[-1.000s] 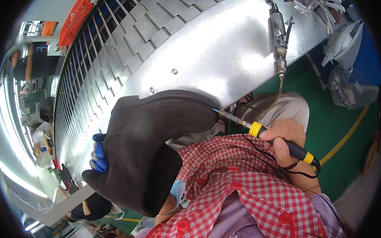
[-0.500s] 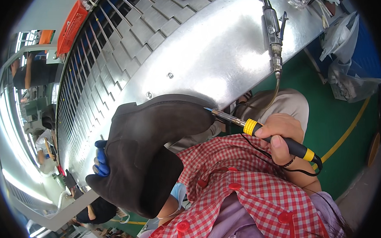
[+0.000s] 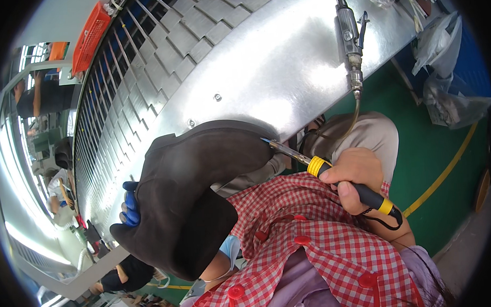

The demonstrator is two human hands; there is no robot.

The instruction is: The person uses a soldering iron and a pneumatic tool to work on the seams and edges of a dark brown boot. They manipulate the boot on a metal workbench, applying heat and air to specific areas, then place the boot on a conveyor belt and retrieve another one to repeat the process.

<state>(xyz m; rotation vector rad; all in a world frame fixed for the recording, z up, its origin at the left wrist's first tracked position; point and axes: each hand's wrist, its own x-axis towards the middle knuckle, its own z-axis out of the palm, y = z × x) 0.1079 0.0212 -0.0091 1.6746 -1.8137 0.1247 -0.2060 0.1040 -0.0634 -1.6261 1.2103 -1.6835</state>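
A dark brown ankle boot [image 3: 189, 169] lies on its side before me, toe to the right and sole edge facing the metal table. My left hand [image 3: 130, 210], in a blue-fingered glove, grips it from behind; only the fingertips show past the heel side, and the boot hides the rest. In my right hand [image 3: 357, 176] is a soldering iron [image 3: 316, 164] with a black and yellow handle and a cord looping at its rear. Its thin tip meets the boot near the toe, close to the sole edge; whether it touches I cannot tell.
An air tool [image 3: 351, 39] with a hose lies on the metal table [image 3: 253, 72]. Overlapping conveyor plates [image 3: 167, 69] run along its far side, with a red basket [image 3: 90, 37] beyond. Plastic bags [image 3: 451, 92] hang at the right. Other people stand at the left.
My right hand and the soldering iron have shifted slightly left, the tip sliding a little along the boot's toe. The boot and my left hand have hardly moved.
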